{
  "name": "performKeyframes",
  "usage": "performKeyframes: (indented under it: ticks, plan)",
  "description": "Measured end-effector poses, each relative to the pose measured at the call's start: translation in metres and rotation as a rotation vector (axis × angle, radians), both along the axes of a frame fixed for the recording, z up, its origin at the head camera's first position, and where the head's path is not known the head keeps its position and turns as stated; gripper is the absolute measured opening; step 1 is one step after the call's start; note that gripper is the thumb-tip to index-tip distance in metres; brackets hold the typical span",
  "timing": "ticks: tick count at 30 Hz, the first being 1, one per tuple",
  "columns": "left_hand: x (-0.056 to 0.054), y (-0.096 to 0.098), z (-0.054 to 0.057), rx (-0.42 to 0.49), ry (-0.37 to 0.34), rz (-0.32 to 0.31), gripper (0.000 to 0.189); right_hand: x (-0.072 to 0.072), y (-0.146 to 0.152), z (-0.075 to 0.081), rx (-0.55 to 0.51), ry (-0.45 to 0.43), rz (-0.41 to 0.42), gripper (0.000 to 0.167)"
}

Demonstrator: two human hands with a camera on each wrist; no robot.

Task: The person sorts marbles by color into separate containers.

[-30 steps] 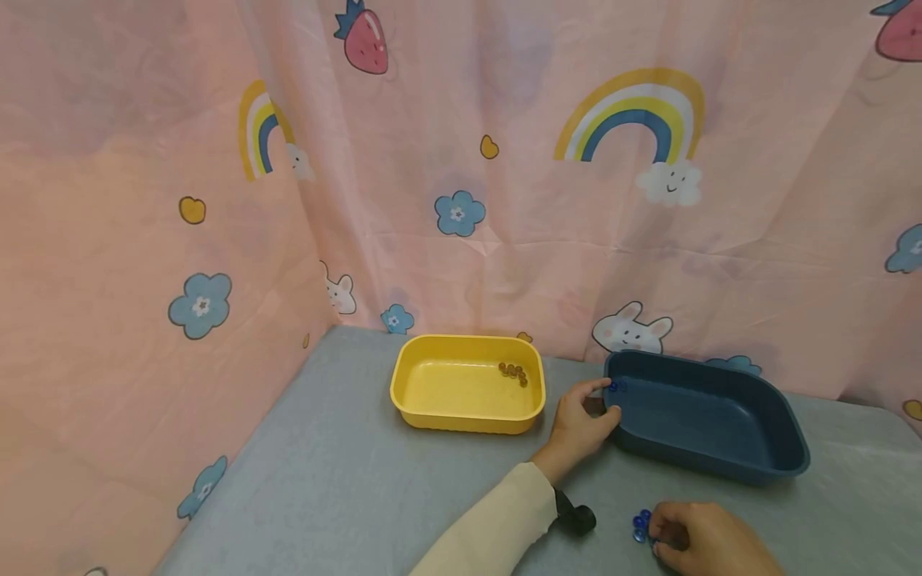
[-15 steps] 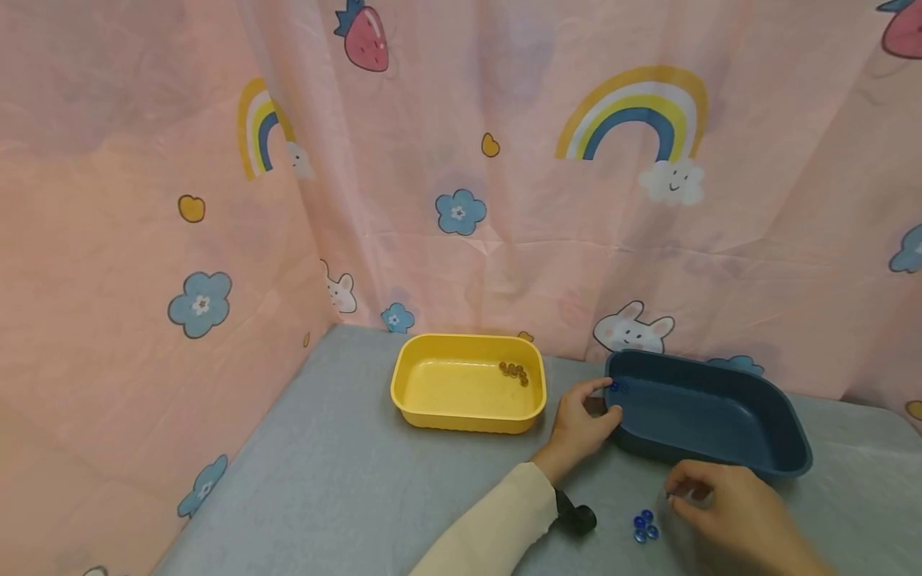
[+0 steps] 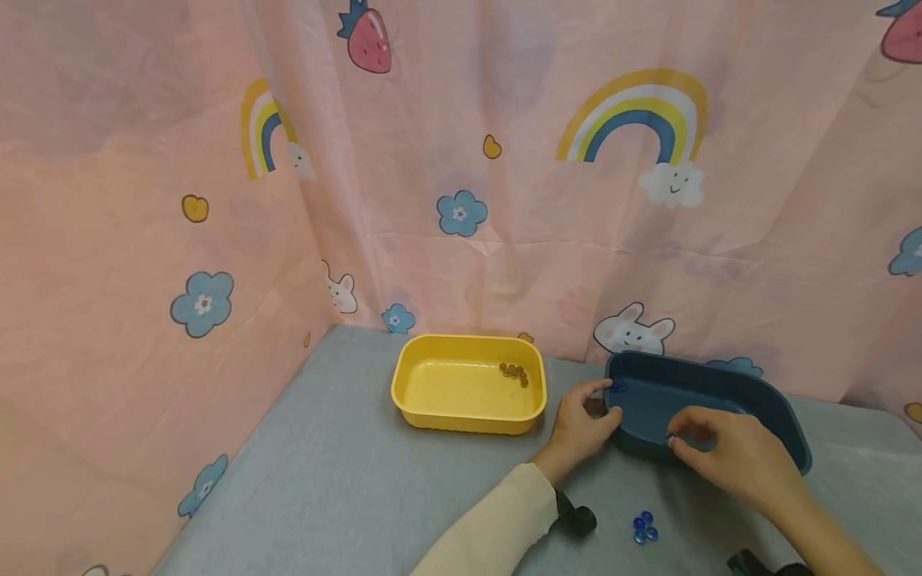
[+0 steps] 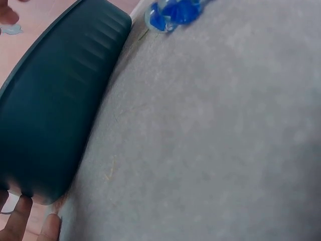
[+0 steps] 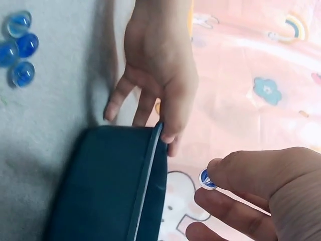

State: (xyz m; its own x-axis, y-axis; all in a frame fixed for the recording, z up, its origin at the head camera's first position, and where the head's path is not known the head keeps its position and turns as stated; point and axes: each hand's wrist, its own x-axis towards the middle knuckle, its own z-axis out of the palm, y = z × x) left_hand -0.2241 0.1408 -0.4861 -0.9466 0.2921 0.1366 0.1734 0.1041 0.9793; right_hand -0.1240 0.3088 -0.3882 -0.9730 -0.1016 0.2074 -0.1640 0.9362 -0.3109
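Note:
My left hand [image 3: 580,424] holds the left end of a dark blue plastic bin [image 3: 720,416], thumb and index finger at its rim. In the left wrist view, fingertips [image 4: 21,213] touch the bin's outer wall. My right hand [image 3: 738,452] is above the bin's near side and pinches a blue glass marble [image 5: 205,179] between thumb and finger. A few blue marbles [image 3: 616,386] lie in the bin's far left corner. Several more blue marbles [image 3: 643,528] sit clustered on the table in front of the bin.
A yellow bin [image 3: 461,424] stands to the left, with several amber marbles [image 3: 515,372] at its right end. Grey cloth covers the table [image 3: 324,480]. Behind hangs a pink printed curtain [image 3: 403,160]. A black wrist camera [image 3: 576,518] sits beneath my left wrist.
My right hand has lifted a marble from beside the table cluster and carried it forward, up to the blue bin. The left hand has stayed at the bin's end.

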Motion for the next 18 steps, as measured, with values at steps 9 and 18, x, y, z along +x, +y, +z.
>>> performKeyframes:
  ticks: [9,18]
  plan:
    - [0.000,-0.002,0.001,-0.001,-0.001,0.005,0.039,-0.031,0.010,-0.007,-0.031,-0.027,0.010,0.012]
    - [-0.001,-0.001,0.001,0.003,0.017,-0.014,0.040,-0.055,0.024,-0.024,-0.048,-0.109,0.015,0.012]
